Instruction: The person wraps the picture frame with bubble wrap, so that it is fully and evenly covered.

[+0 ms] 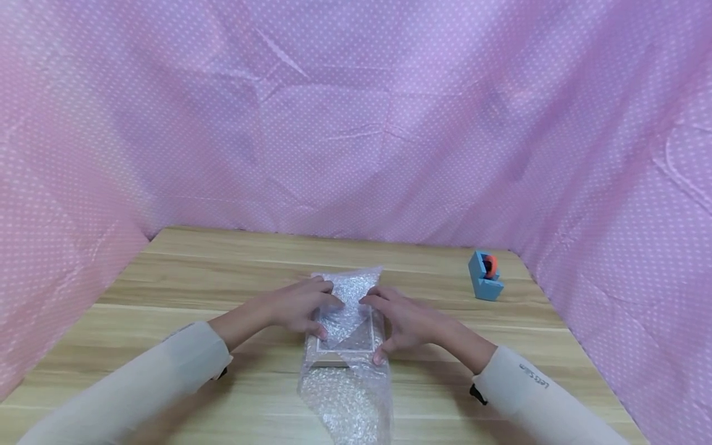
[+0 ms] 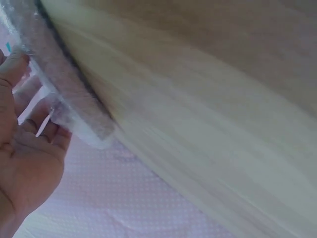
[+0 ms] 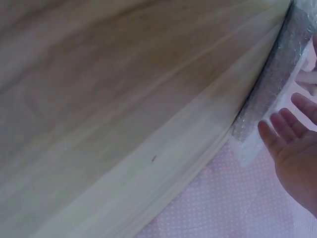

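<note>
Tape dispenser: the blue tape dispenser [image 1: 479, 283] stands on the far right part of the counter [image 1: 167, 290], an orange ring [image 1: 493, 266] with a dark centre set in its top; I take the places here from it.
Framed piece: a flat rectangular framed piece [image 1: 358, 338], with a white border line and a tan near edge, lies on the counter to the left of the tape dispenser and closer to the person.
Bubble wrap: clear bubble wrap [image 1: 347, 402] covers the framed piece — one edge crosses its face at a slant. A loose length runs on toward the person, much nearer than the tape dispenser, while the far end lies roughly level with it, to its left.
Left grip: the bare left hand [image 1: 303, 306], the farther of the two from the tape dispenser, rests on the wrap with its fingers loosely bent and its thumb apart from them, clasping nothing.
Right grip: the bare right hand [image 1: 408, 321], left of the tape dispenser and nearer the person, rests on the wrap too; its fingers look relaxed and spread, clasped round nothing.
Sleeves: both arms wear pale sleeves [image 1: 144, 383], and the one nearer the tape dispenser carries short dark lettering [image 1: 534, 375].
Cloth: pink cloth with white dots [image 1: 356, 142] hangs behind the tape dispenser and along both sides.
</note>
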`<act>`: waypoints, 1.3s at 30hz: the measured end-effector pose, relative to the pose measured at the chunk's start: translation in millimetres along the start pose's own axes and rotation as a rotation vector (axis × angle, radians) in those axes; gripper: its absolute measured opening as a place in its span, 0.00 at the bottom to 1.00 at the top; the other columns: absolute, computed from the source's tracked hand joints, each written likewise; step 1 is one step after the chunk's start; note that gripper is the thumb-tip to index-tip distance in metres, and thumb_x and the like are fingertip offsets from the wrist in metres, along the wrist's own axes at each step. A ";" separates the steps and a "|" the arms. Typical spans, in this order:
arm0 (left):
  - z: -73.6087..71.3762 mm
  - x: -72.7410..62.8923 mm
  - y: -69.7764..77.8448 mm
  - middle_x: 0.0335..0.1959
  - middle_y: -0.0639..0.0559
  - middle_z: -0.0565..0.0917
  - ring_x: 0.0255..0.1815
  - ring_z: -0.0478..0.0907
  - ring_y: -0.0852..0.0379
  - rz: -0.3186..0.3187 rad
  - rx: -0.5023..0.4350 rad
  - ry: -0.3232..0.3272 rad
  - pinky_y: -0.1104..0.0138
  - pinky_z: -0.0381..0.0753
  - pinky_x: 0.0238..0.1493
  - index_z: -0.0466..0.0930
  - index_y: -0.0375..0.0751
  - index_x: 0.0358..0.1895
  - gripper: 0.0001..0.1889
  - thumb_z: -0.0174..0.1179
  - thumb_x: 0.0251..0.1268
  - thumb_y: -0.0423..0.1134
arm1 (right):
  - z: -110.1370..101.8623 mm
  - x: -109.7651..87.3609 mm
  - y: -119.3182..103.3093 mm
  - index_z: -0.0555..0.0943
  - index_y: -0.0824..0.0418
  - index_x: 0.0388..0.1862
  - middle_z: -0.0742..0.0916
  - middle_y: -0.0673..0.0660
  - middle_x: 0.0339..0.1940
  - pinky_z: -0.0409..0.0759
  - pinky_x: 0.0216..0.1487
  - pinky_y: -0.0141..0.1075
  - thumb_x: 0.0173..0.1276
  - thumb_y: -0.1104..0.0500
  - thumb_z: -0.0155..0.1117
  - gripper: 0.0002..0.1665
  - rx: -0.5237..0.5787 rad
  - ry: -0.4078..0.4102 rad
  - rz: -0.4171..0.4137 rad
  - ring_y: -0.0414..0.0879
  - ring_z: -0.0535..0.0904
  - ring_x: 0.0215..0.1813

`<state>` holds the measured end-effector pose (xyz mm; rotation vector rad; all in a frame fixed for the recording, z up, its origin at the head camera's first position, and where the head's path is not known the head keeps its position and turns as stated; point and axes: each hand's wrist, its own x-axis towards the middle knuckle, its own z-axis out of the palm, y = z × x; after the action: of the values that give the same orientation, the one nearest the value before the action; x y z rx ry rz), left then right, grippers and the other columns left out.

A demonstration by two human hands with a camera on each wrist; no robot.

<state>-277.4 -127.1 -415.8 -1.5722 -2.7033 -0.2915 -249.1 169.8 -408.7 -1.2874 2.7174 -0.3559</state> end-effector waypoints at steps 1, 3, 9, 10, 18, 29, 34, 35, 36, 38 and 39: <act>-0.9 1.2 1.3 0.40 0.57 0.75 0.39 0.65 0.61 0.002 -0.011 -0.009 0.67 0.71 0.43 0.82 0.47 0.64 0.37 0.73 0.52 0.62 | -1.4 0.6 0.3 0.64 0.55 0.79 0.70 0.57 0.74 0.79 0.63 0.46 0.42 0.21 0.74 0.71 0.010 -0.007 0.002 0.50 0.69 0.70; -2.4 3.8 3.9 0.40 0.56 0.75 0.39 0.65 0.60 -0.003 -0.022 -0.020 0.67 0.71 0.43 0.84 0.46 0.62 0.35 0.74 0.51 0.60 | -5.2 3.2 2.6 0.62 0.56 0.80 0.68 0.59 0.76 0.78 0.65 0.49 0.42 0.24 0.77 0.72 0.035 -0.002 0.000 0.52 0.67 0.72; -3.1 6.0 7.8 0.52 0.56 0.78 0.45 0.69 0.59 -0.043 0.000 -0.026 0.67 0.74 0.47 0.86 0.46 0.58 0.34 0.76 0.48 0.59 | -19.4 24.7 18.9 0.60 0.62 0.81 0.64 0.69 0.79 0.65 0.74 0.60 0.52 0.41 0.83 0.65 0.066 0.121 0.091 0.64 0.59 0.78; -2.8 5.8 7.3 0.52 0.56 0.79 0.46 0.69 0.59 -0.044 0.005 -0.023 0.66 0.75 0.48 0.87 0.46 0.58 0.33 0.76 0.48 0.59 | -20.8 28.9 21.9 0.59 0.63 0.81 0.63 0.70 0.79 0.62 0.75 0.60 0.53 0.42 0.83 0.65 0.060 0.128 0.120 0.65 0.58 0.79; -0.5 2.1 7.5 0.54 0.55 0.81 0.49 0.71 0.57 -0.040 -0.036 0.018 0.61 0.76 0.54 0.88 0.46 0.54 0.28 0.76 0.50 0.57 | -18.6 44.5 35.1 0.70 0.71 0.72 0.77 0.68 0.69 0.67 0.75 0.52 0.56 0.40 0.81 0.55 0.042 0.049 0.158 0.62 0.71 0.72; 2.0 0.0 4.7 0.71 0.40 0.73 0.72 0.66 0.38 -0.086 -0.100 0.029 0.45 0.67 0.73 0.87 0.45 0.54 0.28 0.76 0.52 0.56 | -15.5 40.3 28.0 0.76 0.67 0.69 0.81 0.70 0.65 0.73 0.70 0.54 0.61 0.40 0.75 0.46 -0.088 0.064 0.103 0.64 0.77 0.67; 1.0 0.9 4.5 0.72 0.38 0.73 0.70 0.68 0.36 -0.095 -0.127 0.006 0.45 0.68 0.72 0.86 0.43 0.53 0.27 0.76 0.52 0.55 | -14.8 39.2 26.5 0.75 0.59 0.73 0.79 0.72 0.67 0.76 0.66 0.57 0.64 0.40 0.72 0.43 -0.109 0.050 0.083 0.65 0.78 0.65; 0.5 0.7 4.7 0.72 0.38 0.74 0.70 0.68 0.36 -0.095 -0.134 0.006 0.45 0.68 0.72 0.86 0.43 0.52 0.27 0.76 0.52 0.54 | -14.4 38.8 26.6 0.76 0.59 0.72 0.78 0.74 0.67 0.77 0.65 0.58 0.65 0.41 0.71 0.41 -0.123 0.050 0.066 0.66 0.78 0.64; 0.3 0.3 4.7 0.71 0.38 0.74 0.70 0.68 0.36 -0.096 -0.141 0.007 0.45 0.68 0.72 0.86 0.43 0.52 0.27 0.76 0.52 0.54 | -14.0 38.4 26.8 0.78 0.59 0.70 0.79 0.73 0.65 0.79 0.63 0.57 0.65 0.41 0.71 0.39 -0.135 0.049 0.049 0.66 0.80 0.61; -0.1 -0.6 5.0 0.71 0.39 0.75 0.70 0.68 0.34 -0.094 -0.161 0.009 0.44 0.68 0.72 0.86 0.43 0.51 0.26 0.76 0.52 0.53 | -13.3 37.7 27.0 0.81 0.60 0.67 0.80 0.73 0.65 0.79 0.62 0.57 0.67 0.41 0.69 0.35 -0.164 0.050 0.016 0.66 0.81 0.59; 0.2 -1.0 4.6 0.70 0.39 0.76 0.70 0.68 0.34 -0.090 -0.169 0.012 0.43 0.68 0.72 0.85 0.43 0.51 0.26 0.76 0.52 0.53 | -12.9 37.2 27.2 0.81 0.60 0.66 0.80 0.73 0.64 0.79 0.61 0.57 0.68 0.42 0.69 0.34 -0.177 0.051 0.003 0.66 0.81 0.59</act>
<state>-272.9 -125.7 -415.4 -1.4815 -2.8113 -0.5425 -295.6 159.8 -403.4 -1.3332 2.8491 -0.1526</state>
